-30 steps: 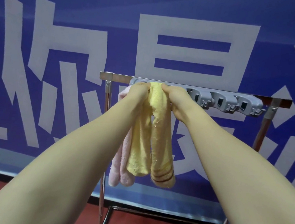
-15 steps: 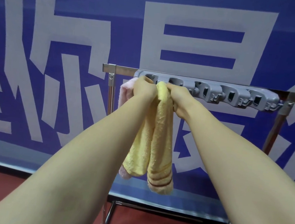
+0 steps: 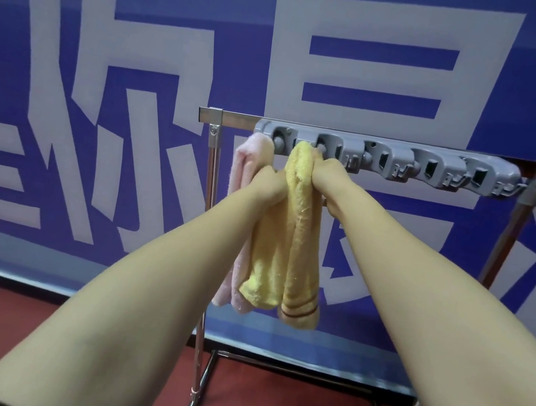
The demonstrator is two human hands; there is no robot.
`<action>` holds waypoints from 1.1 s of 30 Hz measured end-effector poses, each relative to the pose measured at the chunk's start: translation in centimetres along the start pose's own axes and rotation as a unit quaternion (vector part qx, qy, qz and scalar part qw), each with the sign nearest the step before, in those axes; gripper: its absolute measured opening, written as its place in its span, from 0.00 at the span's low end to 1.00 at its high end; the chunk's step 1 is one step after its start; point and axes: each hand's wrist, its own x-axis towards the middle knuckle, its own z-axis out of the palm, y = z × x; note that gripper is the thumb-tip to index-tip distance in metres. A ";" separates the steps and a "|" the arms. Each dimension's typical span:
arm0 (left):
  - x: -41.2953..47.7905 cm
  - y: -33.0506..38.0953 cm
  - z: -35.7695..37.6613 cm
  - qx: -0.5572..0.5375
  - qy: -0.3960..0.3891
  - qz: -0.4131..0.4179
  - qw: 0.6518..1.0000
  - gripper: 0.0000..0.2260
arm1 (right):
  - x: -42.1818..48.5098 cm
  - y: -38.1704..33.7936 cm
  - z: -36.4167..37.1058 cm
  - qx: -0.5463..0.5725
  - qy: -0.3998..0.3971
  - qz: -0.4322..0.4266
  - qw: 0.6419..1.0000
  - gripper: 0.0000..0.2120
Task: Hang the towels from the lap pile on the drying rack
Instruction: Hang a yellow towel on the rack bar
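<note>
While my left hand (image 3: 267,184) and right hand (image 3: 327,173) clench the yellow towel (image 3: 284,238) below the clips (image 3: 400,161), white Chinese characters (image 3: 373,77) cover the banner (image 3: 247,31).

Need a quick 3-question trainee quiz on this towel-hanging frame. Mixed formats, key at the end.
1. True or false: the pink towel hangs to the right of the yellow towel.
2. How many hands have a grip on the yellow towel? A) none B) one C) two
3. Fill in: the stripes near the yellow towel's lower end are ____.
Key: 1 false, the pink towel hangs to its left; 2 C, the left hand and the right hand both hold it; 3 brown.
</note>
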 end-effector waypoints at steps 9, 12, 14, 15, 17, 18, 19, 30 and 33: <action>-4.1 -1.7 -0.2 -0.029 0.074 0.220 0.972 0.13 | -4.9 2.9 -1.5 -0.040 0.073 -0.269 0.959 0.19; -4.3 -1.7 -0.5 0.024 0.053 0.246 0.967 0.20 | -5.1 2.8 -2.0 -0.138 0.022 -0.289 0.947 0.28; -4.4 -1.6 -0.5 0.055 0.059 0.249 0.965 0.21 | -4.8 2.7 -2.0 -0.161 0.046 -0.301 0.939 0.28; -4.5 -1.5 -0.4 0.063 0.070 0.246 0.965 0.21 | -4.7 2.7 -2.0 -0.149 0.063 -0.304 0.939 0.25; -4.3 -1.1 0.0 0.081 0.102 0.234 0.963 0.21 | -4.8 2.6 -2.0 -0.097 0.085 -0.292 0.948 0.19; -4.1 -0.7 0.2 0.100 0.120 0.223 0.962 0.21 | -4.9 2.6 -2.0 -0.065 0.086 -0.280 0.954 0.17; -3.9 -0.3 0.4 0.123 0.136 0.212 0.960 0.21 | -5.1 2.6 -2.0 -0.034 0.083 -0.267 0.960 0.16; -4.5 1.2 -1.4 0.041 0.177 0.203 0.962 0.08 | -5.5 3.4 -2.3 -0.081 0.036 -0.218 0.972 0.19; -5.0 1.3 -1.9 0.000 0.146 0.143 0.979 0.09 | -6.4 3.2 -1.6 -0.110 0.019 -0.219 0.969 0.19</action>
